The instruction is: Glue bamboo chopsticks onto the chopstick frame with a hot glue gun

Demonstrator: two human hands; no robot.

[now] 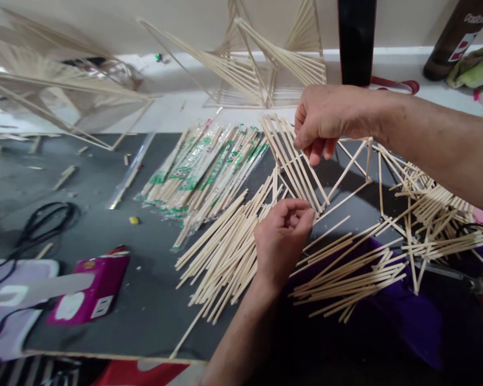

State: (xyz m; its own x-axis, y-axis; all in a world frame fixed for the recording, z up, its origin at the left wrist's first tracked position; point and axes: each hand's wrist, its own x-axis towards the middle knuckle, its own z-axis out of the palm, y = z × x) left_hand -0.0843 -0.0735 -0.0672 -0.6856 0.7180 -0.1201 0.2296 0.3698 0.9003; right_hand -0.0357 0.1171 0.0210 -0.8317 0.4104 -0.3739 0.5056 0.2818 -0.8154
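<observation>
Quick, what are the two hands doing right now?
Left hand: fingers curled shut, pinching at the stick frame; what it pinches cannot be told.
Right hand: fingers bent down, gripping the top of the stick frame.

Craft workshop: chopstick models point(265, 69), loose sticks point(221, 252)

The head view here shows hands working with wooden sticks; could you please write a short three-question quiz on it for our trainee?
1. True or false: the right hand grips the stick frame from above.
2. Which lies left of the loose sticks? A) wrapped chopsticks B) a bowl C) a hammer
3. What colour is the box near the mat's front edge?

Key: 1 true; 2 A; 3 magenta. The left hand is curled, fingertips together, at the frame's lower end.
</observation>
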